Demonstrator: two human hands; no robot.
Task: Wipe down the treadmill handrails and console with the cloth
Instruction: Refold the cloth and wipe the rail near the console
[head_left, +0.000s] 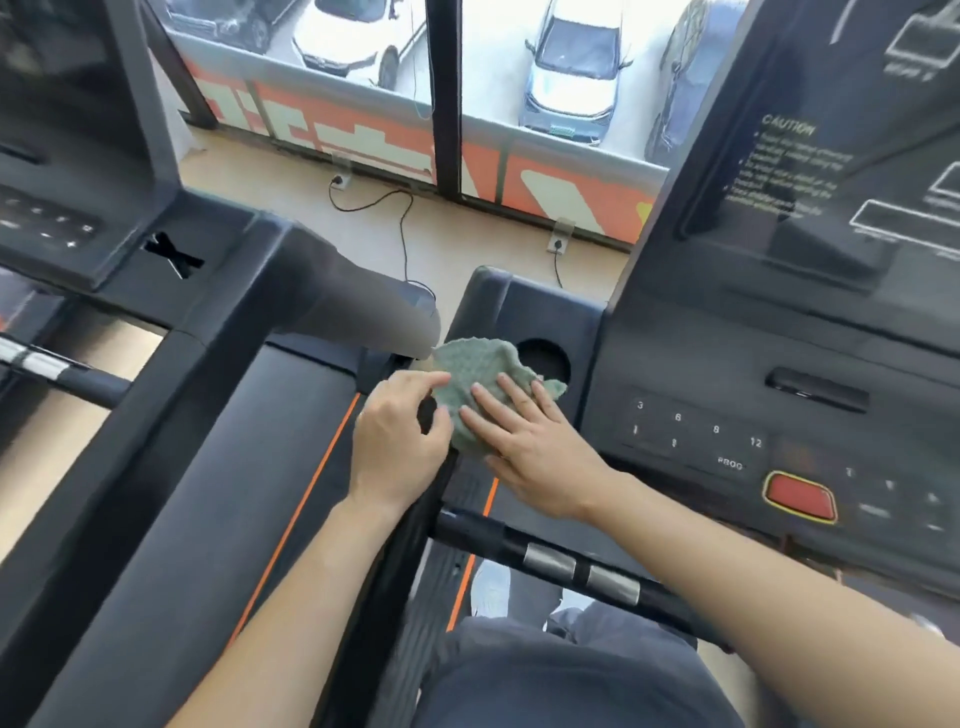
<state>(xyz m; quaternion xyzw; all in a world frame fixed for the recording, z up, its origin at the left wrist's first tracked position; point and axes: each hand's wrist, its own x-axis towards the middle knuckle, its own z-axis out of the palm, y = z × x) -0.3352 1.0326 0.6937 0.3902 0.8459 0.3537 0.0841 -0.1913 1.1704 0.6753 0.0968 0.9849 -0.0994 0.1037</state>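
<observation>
Both hands are on the cloth (480, 382) now, a crumpled green rag on the near left corner of the console (727, 358). The right hand (540, 462) lies flat on it, its fingers (511, 402) straight and spread apart, pressing the rag down rather than gripping it. The left hand (397, 447) comes in from the other side with its fingers (418, 382) curled. The index tip is on the cloth's left edge and the thumb sits just below it, so it looks like a loose pinch on that edge. Just beyond the right fingertips sits the round cup holder (545, 358), with a corner of the rag spilling over its rim. Out past the little-finger side of the right hand is the number keypad (696, 431), and farther that way the red stop button (800, 496), both well clear of the cloth. Below both wrists runs the handrail (483, 535) with its silver grip sensors (582, 569), bare of any cloth. No streaks or damp patches show, so what has been wiped can't be read from here. My call: this is the corner by the cup holder being worked, with the keypad, the upright display panel (831, 156) and the handrails most likely left to do.
</observation>
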